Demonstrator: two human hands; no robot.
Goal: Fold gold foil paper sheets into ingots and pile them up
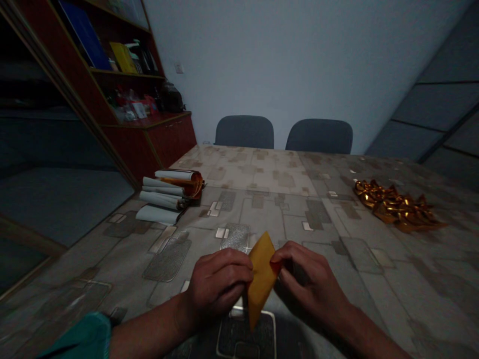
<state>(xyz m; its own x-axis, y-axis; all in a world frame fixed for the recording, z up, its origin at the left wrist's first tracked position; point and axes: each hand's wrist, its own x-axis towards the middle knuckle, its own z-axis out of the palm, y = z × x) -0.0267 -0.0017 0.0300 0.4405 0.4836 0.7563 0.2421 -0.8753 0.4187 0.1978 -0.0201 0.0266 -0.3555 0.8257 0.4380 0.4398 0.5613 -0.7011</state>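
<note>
My left hand and my right hand pinch opposite edges of a folded piece of gold-yellow paper above the table. The paper stands tilted, its pointed lower end hanging down between my hands. A small reddish-orange patch shows by my right fingertips. Further left lies a bundle of curled white-backed sheets with orange-gold undersides. On the right sits a heap of shiny folded gold foil pieces, well away from both hands.
The table has a grey-beige patterned cover. Two dark grey chairs stand beyond its far edge. A dark red shelf unit holding books and small items stands back left, with a dark glass panel nearer on the left.
</note>
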